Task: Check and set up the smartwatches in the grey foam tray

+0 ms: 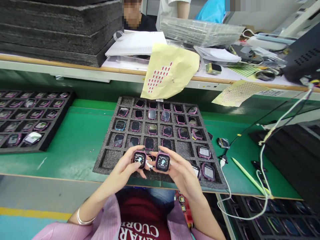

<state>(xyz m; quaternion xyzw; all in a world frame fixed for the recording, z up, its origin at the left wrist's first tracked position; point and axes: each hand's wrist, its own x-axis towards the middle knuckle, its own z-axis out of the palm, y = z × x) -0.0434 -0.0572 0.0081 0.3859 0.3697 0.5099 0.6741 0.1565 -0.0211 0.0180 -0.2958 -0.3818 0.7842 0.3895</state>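
Note:
My left hand (129,164) grips a purple smartwatch case (139,159) with a lit clock face, its thumb against the lower part of the screen. A second purple smartwatch (162,162), also lit with a clock face, is held in my right hand (178,166). The two watches are side by side, slightly apart, above the front of a black foam tray (107,163). Rows of strapless watch cases sit in the tray's compartments, most with dark screens. One blue-framed watch (120,125) lies in the left column. Behind my hands, part of the tray is hidden.
Another foam tray of watches (47,143) lies to the left. At right are a watch on a cable (223,143), a light green pen-like tool (250,175) and a white cable (230,206). Yellow sticker sheets (172,70) hang off the shelf, near stacked black foam (60,33). A person sits opposite.

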